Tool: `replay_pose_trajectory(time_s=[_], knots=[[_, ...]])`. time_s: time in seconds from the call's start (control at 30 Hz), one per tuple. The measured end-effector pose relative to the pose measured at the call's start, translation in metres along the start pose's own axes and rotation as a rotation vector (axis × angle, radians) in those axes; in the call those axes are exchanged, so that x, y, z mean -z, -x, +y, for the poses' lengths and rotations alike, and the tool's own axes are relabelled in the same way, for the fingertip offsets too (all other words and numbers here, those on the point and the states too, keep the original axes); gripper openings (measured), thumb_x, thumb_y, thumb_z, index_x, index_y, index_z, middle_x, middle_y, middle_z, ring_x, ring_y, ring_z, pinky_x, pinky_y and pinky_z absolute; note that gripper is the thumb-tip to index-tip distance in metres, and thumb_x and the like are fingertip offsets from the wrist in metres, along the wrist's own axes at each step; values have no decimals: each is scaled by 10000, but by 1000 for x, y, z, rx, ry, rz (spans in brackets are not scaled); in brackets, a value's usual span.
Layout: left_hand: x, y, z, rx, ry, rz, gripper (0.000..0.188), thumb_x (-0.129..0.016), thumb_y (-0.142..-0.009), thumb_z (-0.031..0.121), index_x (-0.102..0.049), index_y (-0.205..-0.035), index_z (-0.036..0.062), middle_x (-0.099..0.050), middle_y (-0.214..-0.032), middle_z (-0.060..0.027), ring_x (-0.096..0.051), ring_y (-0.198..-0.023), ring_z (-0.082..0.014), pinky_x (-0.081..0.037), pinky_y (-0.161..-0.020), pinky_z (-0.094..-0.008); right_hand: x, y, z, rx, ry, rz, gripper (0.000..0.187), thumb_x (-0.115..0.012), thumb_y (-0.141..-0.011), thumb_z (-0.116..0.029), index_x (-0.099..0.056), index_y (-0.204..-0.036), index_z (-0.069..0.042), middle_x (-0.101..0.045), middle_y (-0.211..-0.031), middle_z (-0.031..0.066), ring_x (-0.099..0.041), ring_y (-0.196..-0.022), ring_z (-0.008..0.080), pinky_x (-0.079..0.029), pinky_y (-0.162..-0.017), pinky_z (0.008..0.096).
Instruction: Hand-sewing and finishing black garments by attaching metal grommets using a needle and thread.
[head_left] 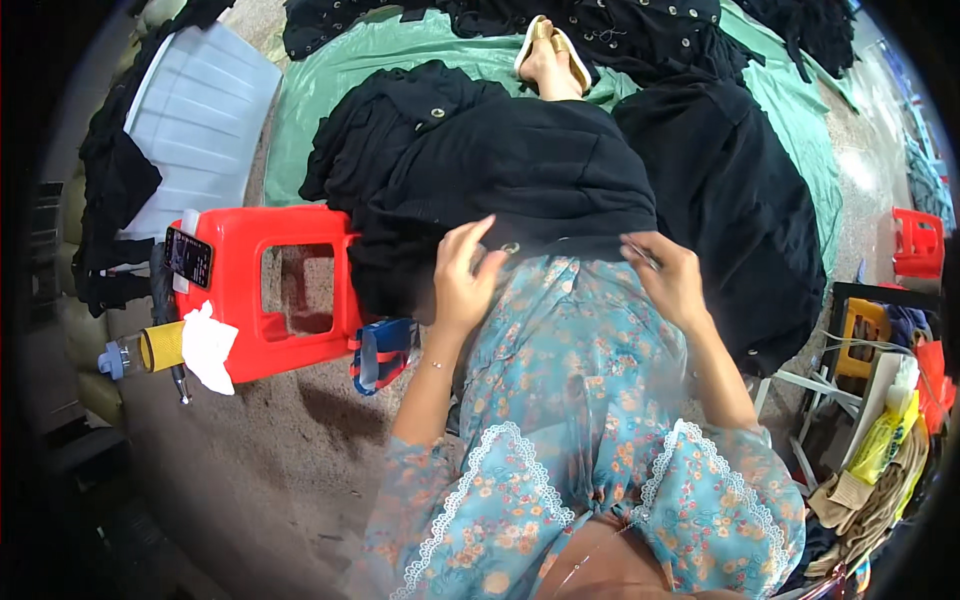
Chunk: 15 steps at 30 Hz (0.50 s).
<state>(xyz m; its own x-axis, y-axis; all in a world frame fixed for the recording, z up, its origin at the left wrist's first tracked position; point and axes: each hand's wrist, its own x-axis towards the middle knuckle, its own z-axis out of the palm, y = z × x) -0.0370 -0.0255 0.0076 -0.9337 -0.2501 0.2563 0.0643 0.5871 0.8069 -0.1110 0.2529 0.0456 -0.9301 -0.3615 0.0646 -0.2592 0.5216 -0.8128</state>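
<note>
At nine o'clock, a red stool bears a phone, probably for easy reach. Toward ten, a green sheet likely keeps cloth off the floor. Near centre, the left hand has thumb and fingers apart, gripping nothing visible. The black garment drapes toward twelve, seemingly supported by the legs. At three, the right hand pinches a small slim tool, perhaps for fine control.
</note>
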Motion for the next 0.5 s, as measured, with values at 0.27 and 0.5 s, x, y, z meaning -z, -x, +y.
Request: replay_pose_trajectory(time_s=[0.27,0.5], knots=[[-15,12,-7,142,-39,-201,292,-812,-689,48,-620,-909,33,-588,-954,-105,-629,-813,-266,-514,-703,-357,-40,-21,6,97,490,-261,293,-745,-776,-229,-676,-1036,-114,-659,-970,69,-672,-845,337,-539,-716,422],[19,19,16,71,108,-22,270,-772,-728,-83,-647,-954,-2,-630,-894,-65,-627,-738,-109,-517,-676,-249,0,20,-50,455,422,-153,220,-667,-647,-53,-542,-823,-95,-505,-781,84,-590,-561,271,-467,-517,385]])
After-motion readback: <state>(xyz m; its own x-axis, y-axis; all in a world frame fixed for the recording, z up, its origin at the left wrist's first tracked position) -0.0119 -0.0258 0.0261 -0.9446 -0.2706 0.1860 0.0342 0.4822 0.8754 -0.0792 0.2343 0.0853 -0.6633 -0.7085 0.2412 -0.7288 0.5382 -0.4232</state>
